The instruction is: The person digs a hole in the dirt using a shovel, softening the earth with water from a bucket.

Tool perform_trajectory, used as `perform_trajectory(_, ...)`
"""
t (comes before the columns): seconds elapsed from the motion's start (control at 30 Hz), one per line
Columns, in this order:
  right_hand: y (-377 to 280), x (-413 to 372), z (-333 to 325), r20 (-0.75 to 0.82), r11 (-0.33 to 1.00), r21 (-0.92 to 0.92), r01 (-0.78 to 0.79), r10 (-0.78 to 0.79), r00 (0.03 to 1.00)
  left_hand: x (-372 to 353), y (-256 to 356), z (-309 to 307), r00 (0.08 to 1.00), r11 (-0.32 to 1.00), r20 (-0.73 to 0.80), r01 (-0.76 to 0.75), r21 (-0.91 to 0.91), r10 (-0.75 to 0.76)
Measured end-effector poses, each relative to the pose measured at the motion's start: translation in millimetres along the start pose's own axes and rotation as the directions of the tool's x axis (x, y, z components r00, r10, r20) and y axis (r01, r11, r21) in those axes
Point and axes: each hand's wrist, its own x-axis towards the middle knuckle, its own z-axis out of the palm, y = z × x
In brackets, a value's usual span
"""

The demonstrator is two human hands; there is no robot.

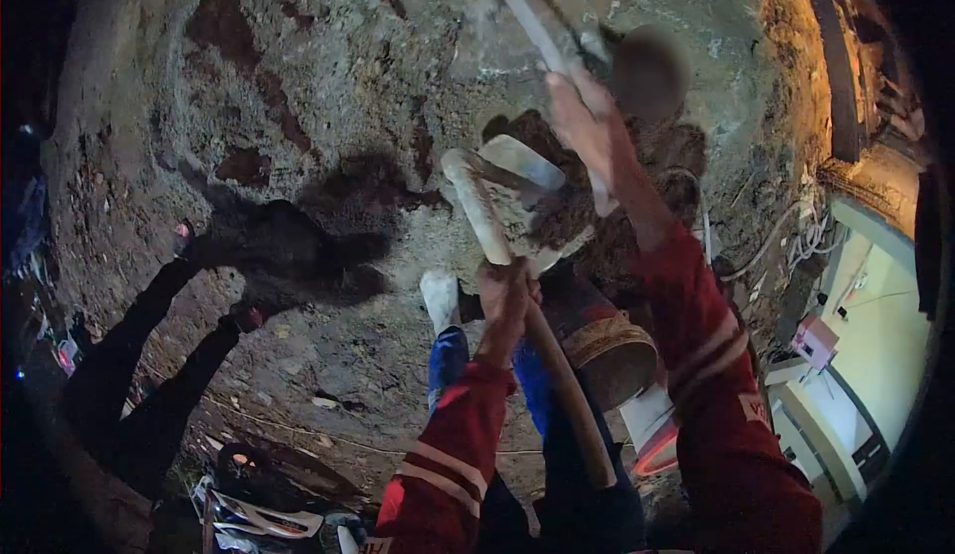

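My left hand is closed around the wooden handle of a hoe. The handle slants from beside my legs up to a pale metal blade, which lies against dark wet soil. Farther up and to the right, my right hand wraps round a second long pale handle. That handle runs out of view at the top, so its tool head is hidden. Beneath my forearms a dark round container with a dirt-crusted rim stands near my blue-trousered legs.
Rough muddy ground spreads ahead. At left stands a person in black trousers. A motorbike is at lower left. Coiled cable lies by a lit doorway on the right. A round dark patch is blurred.
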Motion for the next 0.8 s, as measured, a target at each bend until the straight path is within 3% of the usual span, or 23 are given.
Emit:
perform_trajectory(0.03, -16, -26, -8, 0.004, 0.921, 0.369, -0.124, 0.132, 0.991, -6, 12, 7, 0.998, 0.998, -0.021, -0.057, 0.028, 0.058)
perform_trajectory(0.1, -34, -70, -32, -0.058, 0.999, 0.036, 0.034, -0.032, 0.998, -2, 30, 15, 0.991, 0.99, -0.035, -0.126, 0.064, 0.129)
perform_trajectory(0.2, -38, -116, -60, -0.058, 0.978, 0.117, 0.175, -0.169, 0.984, 14, 62, 34, 0.931, 0.924, 0.028, -0.364, 0.114, 0.364)
perform_trajectory(0.3, -37, -145, -80, -0.045, 0.988, 0.028, 0.15, -0.149, 0.988, 29, 92, 57, 0.937, 0.925, -0.004, -0.343, 0.162, 0.348)
perform_trajectory(0.37, -36, -156, -76, -0.23, 0.985, 0.124, 0.123, -0.092, 0.969, 30, 109, 72, 0.935, 0.929, 0.027, -0.354, 0.11, 0.353)
perform_trajectory(0.53, -35, -173, -98, -0.194, 0.995, 0.057, 0.082, -0.07, 0.978, 48, 137, 102, 0.93, 0.921, 0.025, -0.367, 0.13, 0.367)
perform_trajectory(0.6, -20, -173, -106, -0.082, 0.985, 0.155, 0.077, -0.065, 0.994, 61, 145, 107, 0.939, 0.944, 0.139, -0.324, 0.064, 0.313)
perform_trajectory(0.63, -17, -175, -107, -0.086, 0.984, 0.16, 0.078, -0.065, 0.994, 66, 150, 111, 0.947, 0.932, 0.152, -0.309, 0.189, 0.283)
perform_trajectory(0.67, -17, -177, -106, -0.094, 0.963, 0.246, 0.112, -0.091, 0.991, 67, 154, 119, 0.946, 0.93, 0.155, -0.311, 0.196, 0.284)
perform_trajectory(0.73, -21, -180, -103, -0.11, 0.931, 0.335, 0.146, -0.116, 0.987, 69, 162, 132, 0.979, 0.985, 0.135, -0.161, 0.07, 0.15)
perform_trajectory(0.8, -37, -185, -100, -0.219, 0.944, 0.323, 0.058, 0.015, 0.976, 66, 169, 139, 0.973, 0.985, 0.198, -0.143, 0.091, 0.123)
